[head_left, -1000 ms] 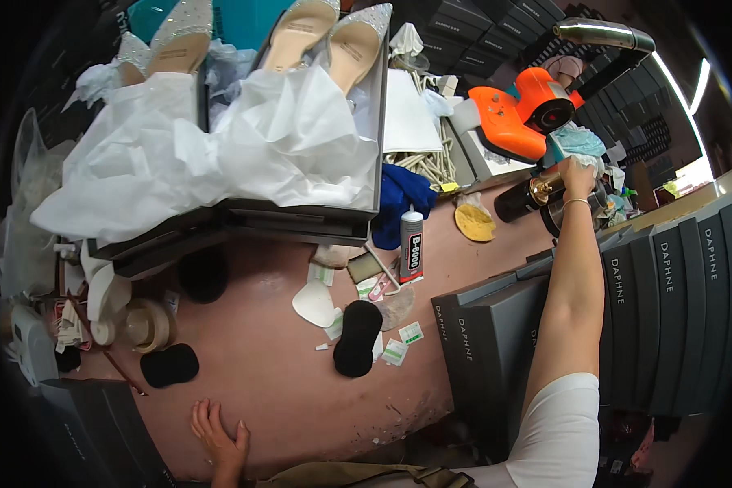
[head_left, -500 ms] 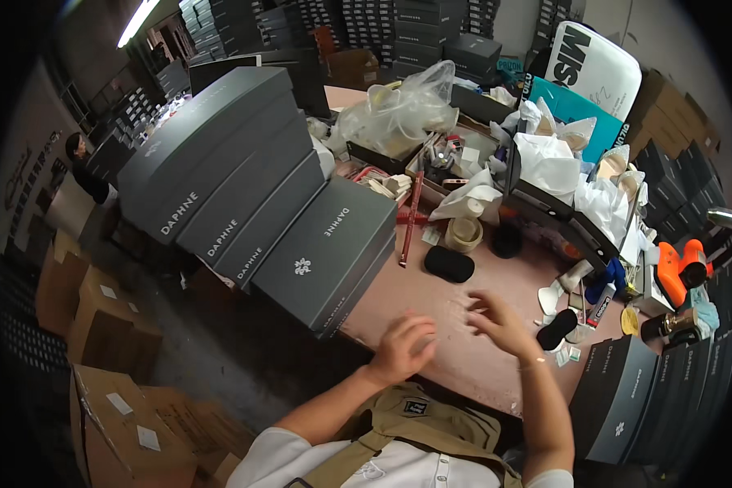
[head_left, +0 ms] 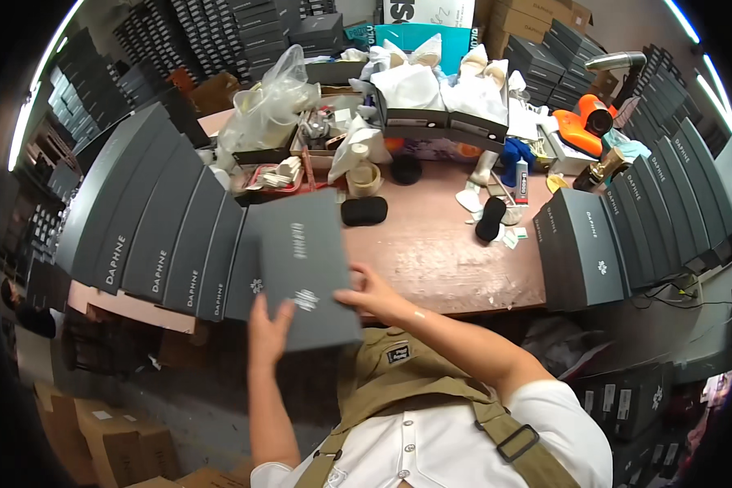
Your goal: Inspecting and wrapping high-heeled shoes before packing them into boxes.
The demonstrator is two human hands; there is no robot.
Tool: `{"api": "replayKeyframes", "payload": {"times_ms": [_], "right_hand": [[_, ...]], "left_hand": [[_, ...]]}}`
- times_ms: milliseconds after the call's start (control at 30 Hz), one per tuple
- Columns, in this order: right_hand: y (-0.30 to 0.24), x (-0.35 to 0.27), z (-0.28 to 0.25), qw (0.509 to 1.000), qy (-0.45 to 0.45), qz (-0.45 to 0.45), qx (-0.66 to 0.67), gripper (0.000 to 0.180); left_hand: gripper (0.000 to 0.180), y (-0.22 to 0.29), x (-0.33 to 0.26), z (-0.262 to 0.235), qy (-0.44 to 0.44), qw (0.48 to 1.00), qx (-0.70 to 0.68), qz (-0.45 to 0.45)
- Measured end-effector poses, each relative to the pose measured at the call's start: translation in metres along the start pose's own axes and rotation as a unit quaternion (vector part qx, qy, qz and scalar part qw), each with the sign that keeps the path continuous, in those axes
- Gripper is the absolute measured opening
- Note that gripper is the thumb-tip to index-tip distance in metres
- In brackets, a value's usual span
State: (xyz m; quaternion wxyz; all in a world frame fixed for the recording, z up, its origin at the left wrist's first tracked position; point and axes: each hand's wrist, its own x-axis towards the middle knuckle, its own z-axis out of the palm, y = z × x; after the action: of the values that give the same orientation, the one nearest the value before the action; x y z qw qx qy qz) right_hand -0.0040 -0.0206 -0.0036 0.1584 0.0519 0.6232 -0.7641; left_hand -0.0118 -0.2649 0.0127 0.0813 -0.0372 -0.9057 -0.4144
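A dark grey lidded shoe box (head_left: 313, 272) is between my two hands at the table's left front, slightly blurred by motion. My left hand (head_left: 268, 329) grips its left front side, with thumb and fingers on the box. My right hand (head_left: 368, 294) holds its right edge, fingers along the side. Behind the held box and to its left lies another grey box (head_left: 248, 213), partly covered by it. Just beyond the held box, a black oval pad (head_left: 364, 211) rests on the table. The lid is on, so the inside is hidden.
Grey shoe boxes (head_left: 138, 207) stand in a row at the left, and more boxes (head_left: 598, 244) at the right. Along the back of the pink table (head_left: 464, 272) are open boxes with paper-wrapped shoes (head_left: 411, 85), a plastic bag (head_left: 268, 106), a glue tube (head_left: 521, 183) and an orange tool (head_left: 581, 126).
My hands, empty over the table before, have moved left and taken hold of a grey shoe box. The view has turned, and more of the right side shows.
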Motion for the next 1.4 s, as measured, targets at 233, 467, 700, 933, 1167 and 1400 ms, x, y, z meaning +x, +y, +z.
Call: {"api": "replayKeyframes", "payload": {"times_ms": [233, 467, 700, 933, 1167, 1400], "right_hand": [[0.037, -0.144, -0.167, 0.963, 0.175, 0.165, -0.125, 0.045], [0.014, -0.144, -0.178, 0.964, 0.142, 0.126, 0.185, 0.035], [-0.012, -0.126, -0.112, 0.967, 0.034, -0.111, -0.226, 0.033], [-0.030, -0.116, -0.163, 0.808, 0.233, -0.160, -0.517, 0.032], [0.019, -0.065, -0.159, 0.705, 0.200, -0.169, -0.660, 0.034], [-0.002, -0.098, -0.089, 0.768, 0.107, -0.211, -0.595, 0.045]], "left_hand": [[0.061, 0.056, -0.062, 0.197, -0.268, 0.866, -0.344, -0.243], [0.036, 0.103, -0.026, 0.159, -0.293, 0.737, -0.524, -0.310], [0.054, 0.160, -0.005, 0.038, -0.188, 0.799, -0.558, -0.123], [0.027, 0.085, -0.021, 0.085, -0.231, 0.970, 0.069, 0.043], [0.063, 0.068, -0.015, 0.153, -0.149, 0.976, 0.010, 0.159], [0.045, 0.117, -0.048, 0.182, -0.342, 0.672, -0.596, -0.276]]}}
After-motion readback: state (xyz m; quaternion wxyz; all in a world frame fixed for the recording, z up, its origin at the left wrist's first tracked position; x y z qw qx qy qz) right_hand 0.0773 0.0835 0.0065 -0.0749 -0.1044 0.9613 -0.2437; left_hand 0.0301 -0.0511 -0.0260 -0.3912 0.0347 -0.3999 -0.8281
